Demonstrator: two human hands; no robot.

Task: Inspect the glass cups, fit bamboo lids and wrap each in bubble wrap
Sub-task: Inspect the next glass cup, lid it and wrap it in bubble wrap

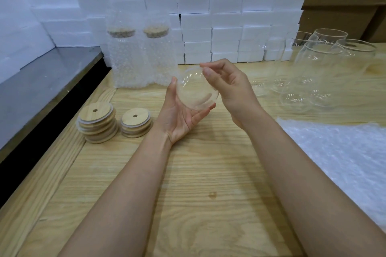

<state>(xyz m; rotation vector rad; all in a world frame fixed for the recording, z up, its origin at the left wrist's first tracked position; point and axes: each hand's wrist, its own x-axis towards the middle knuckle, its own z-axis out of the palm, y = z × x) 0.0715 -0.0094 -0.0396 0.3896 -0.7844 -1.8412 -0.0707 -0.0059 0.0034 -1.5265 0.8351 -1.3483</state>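
Observation:
I hold a clear glass cup (pixel 195 92) above the middle of the wooden table (pixel 188 173), tipped so one round end faces me. My left hand (pixel 179 117) cradles it from below and the left, thumb on its side. My right hand (pixel 227 85) grips it from the right, thumb and forefinger pinching the upper rim. Two stacks of bamboo lids (pixel 97 122) (pixel 135 122) with centre holes sit on the table to the left. Two lidded cups wrapped in bubble wrap (pixel 123 58) (pixel 158 56) stand behind. Several bare glass cups (pixel 317 69) stand at the right.
A sheet of bubble wrap (pixel 342 160) lies on the table's right side. White foam blocks (pixel 208 16) are stacked along the back. A grey metal surface (pixel 41 81) runs along the left. Cardboard boxes (pixel 344 6) stand at the back right.

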